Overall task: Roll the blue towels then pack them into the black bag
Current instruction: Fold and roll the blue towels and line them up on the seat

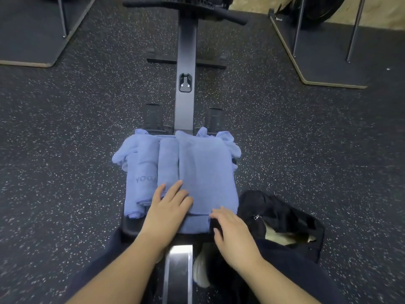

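Several blue towels lie on the seat of a rowing machine. Two rolled towels sit on the left: one marked YOGA [146,172] and a second roll [168,163] beside it. A folded flat blue towel [206,172] covers the right side. My left hand [168,207] rests flat on the near edge of the flat towel, fingers spread. My right hand [232,231] lies flat at the towel's near right corner, fingers slightly apart, holding nothing. The black bag [282,218] sits open on the floor to the right, a zipper pull visible.
The rowing machine's rail [185,84] runs away from me, with footrests [153,116] either side and a handle bar [186,7] at the far end. Speckled rubber floor [76,128] surrounds it. Raised platforms with metal posts stand at far left [32,40] and far right [328,58].
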The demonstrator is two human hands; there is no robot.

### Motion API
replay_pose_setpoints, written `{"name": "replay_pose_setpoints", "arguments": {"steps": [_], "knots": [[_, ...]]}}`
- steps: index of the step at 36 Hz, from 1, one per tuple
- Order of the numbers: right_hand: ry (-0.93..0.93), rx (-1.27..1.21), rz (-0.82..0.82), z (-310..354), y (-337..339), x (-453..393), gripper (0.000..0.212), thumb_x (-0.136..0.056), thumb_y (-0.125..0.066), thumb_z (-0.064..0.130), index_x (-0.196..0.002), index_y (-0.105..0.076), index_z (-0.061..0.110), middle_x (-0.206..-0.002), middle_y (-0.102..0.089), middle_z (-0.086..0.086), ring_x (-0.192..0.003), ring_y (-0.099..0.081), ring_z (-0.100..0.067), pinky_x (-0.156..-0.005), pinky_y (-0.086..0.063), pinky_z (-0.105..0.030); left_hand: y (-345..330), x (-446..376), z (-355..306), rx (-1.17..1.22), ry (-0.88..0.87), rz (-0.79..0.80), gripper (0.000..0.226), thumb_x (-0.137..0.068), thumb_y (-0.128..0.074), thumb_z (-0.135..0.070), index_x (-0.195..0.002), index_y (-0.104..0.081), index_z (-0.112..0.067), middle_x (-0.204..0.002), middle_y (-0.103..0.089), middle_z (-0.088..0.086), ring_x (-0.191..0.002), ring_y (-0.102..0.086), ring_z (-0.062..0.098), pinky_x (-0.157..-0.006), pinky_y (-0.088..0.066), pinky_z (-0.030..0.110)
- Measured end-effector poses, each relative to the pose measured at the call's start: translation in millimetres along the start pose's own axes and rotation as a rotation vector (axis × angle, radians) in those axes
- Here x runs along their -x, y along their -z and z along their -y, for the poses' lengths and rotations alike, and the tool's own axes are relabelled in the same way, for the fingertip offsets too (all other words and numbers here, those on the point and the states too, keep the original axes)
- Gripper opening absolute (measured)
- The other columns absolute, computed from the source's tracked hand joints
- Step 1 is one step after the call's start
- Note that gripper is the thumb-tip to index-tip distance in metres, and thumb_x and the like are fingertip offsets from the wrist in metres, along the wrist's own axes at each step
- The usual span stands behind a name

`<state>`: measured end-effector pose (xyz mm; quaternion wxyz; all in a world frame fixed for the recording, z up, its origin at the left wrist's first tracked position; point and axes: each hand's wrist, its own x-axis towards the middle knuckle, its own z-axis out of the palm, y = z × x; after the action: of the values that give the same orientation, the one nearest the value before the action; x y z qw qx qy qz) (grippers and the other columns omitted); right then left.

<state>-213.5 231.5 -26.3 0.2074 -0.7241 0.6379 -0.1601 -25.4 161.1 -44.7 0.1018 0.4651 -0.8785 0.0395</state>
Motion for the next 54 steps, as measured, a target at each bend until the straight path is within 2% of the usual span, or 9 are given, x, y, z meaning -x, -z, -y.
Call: {"name": "replay_pose_setpoints", "arguments": {"steps": [7, 12, 19, 26, 30, 35, 39, 47, 54], "knots": [[0.015, -0.034, -0.127, 5.9, -2.4, -6.8, 0.027, -0.078, -0.051, 0.021, -0.104, -0.057, 0.022, -0.105, -0.062, 0.008, -0.100, -0.051, -0.009, -0.091, -0.033, -0.019, -2.5, -7.3, -8.3, 0.071, 0.083, -0.022, 0.024, -0.071, -0.043, -0.020, -0.081, -0.064, -0.018, -0.095, -0.065, 0.002, -0.117, -0.058, 0.028, -0.096, -0.031, 0.048], [0.036, -0.044, -0.132, 4.5, -7.3, -16.8, 0.029, -0.083, -0.048, 0.032, -0.107, -0.059, 0.020, -0.106, -0.059, 0.007, -0.101, -0.054, -0.013, -0.090, -0.037, -0.025, 4.0, -8.0, -10.4, 0.154, 0.138, -0.072, 0.021, -0.075, -0.047, -0.023, -0.081, -0.068, -0.020, -0.097, -0.064, 0.000, -0.118, -0.049, 0.023, -0.097, -0.030, 0.048], [-0.023, 0.038, -0.212, 1.1, -19.8, -35.2, 0.030, -0.077, -0.049, 0.042, -0.101, -0.054, 0.023, -0.097, -0.057, 0.004, -0.092, -0.051, -0.019, -0.083, -0.034, -0.027, 12.5, -5.4, -6.0, 0.248, 0.199, -0.064, 0.029, -0.077, -0.045, -0.028, -0.091, -0.070, -0.025, -0.090, -0.059, -0.003, -0.098, -0.048, 0.020, -0.094, -0.028, 0.043], [-0.009, 0.201, -0.267, -15.7, -16.2, -44.5, 0.032, -0.066, -0.056, 0.032, -0.095, -0.056, 0.020, -0.091, -0.055, 0.003, -0.091, -0.043, -0.019, -0.091, -0.030, -0.036, 16.8, 0.4, -3.6, 0.285, 0.201, -0.034, 0.031, -0.078, -0.041, -0.023, -0.094, -0.067, -0.025, -0.090, -0.059, -0.008, -0.099, -0.049, 0.019, -0.097, -0.025, 0.042], [-0.050, 0.238, -0.182, -29.7, -12.0, -42.0, 0.046, -0.053, -0.075, 0.010, -0.092, -0.055, 0.024, -0.090, -0.055, 0.008, -0.092, -0.050, -0.018, -0.094, -0.028, -0.039, 17.4, 4.0, -2.3, 0.291, 0.192, -0.041, 0.029, -0.079, -0.041, -0.023, -0.092, -0.066, -0.025, -0.090, -0.059, -0.009, -0.099, -0.050, 0.018, -0.097, -0.023, 0.041], [-0.034, 0.114, -0.090, -43.7, 7.2, -42.7, 0.035, -0.063, -0.070, 0.001, -0.087, -0.060, 0.024, -0.084, -0.059, 0.011, -0.083, -0.056, -0.021, -0.082, -0.040, -0.034, 10.1, 3.1, -6.0, 0.162, 0.154, -0.048, 0.024, -0.072, -0.046, -0.022, -0.086, -0.066, -0.023, -0.088, -0.057, -0.006, -0.099, -0.050, 0.021, -0.095, -0.027, 0.046], [0.016, 0.026, -0.051, -50.3, 21.4, -44.1, 0.025, -0.069, -0.062, 0.005, -0.088, -0.064, 0.022, -0.085, -0.065, 0.008, -0.082, -0.059, -0.022, -0.074, -0.042, -0.031, 3.8, -0.7, -13.2, 0.013, 0.150, -0.035, 0.016, -0.075, -0.049, -0.025, -0.079, -0.064, -0.023, -0.083, -0.058, -0.004, -0.099, -0.050, 0.022, -0.095, -0.029, 0.048], [-0.045, -0.020, 0.074, -58.4, 37.3, -50.4, 0.010, -0.087, -0.063, 0.013, -0.093, -0.066, 0.020, -0.089, -0.060, 0.014, -0.091, -0.051, -0.015, -0.081, -0.038, -0.028, -9.2, -3.0, -16.9, -0.080, 0.166, -0.093, 0.027, -0.090, -0.048, -0.033, -0.074, -0.065, -0.019, -0.074, -0.061, -0.005, -0.100, -0.048, 0.018, -0.100, -0.024, 0.047], [-0.110, 0.035, 0.163, -58.4, 37.6, -57.5, 0.013, -0.095, -0.054, 0.025, -0.103, -0.063, 0.021, -0.084, -0.055, 0.013, -0.093, -0.047, -0.018, -0.082, -0.034, -0.029, -14.6, -5.7, -17.9, -0.152, 0.198, -0.142, 0.033, -0.094, -0.042, -0.029, -0.070, -0.060, -0.016, -0.074, -0.056, 0.002, -0.097, -0.047, 0.023, -0.101, -0.025, 0.048]]}}
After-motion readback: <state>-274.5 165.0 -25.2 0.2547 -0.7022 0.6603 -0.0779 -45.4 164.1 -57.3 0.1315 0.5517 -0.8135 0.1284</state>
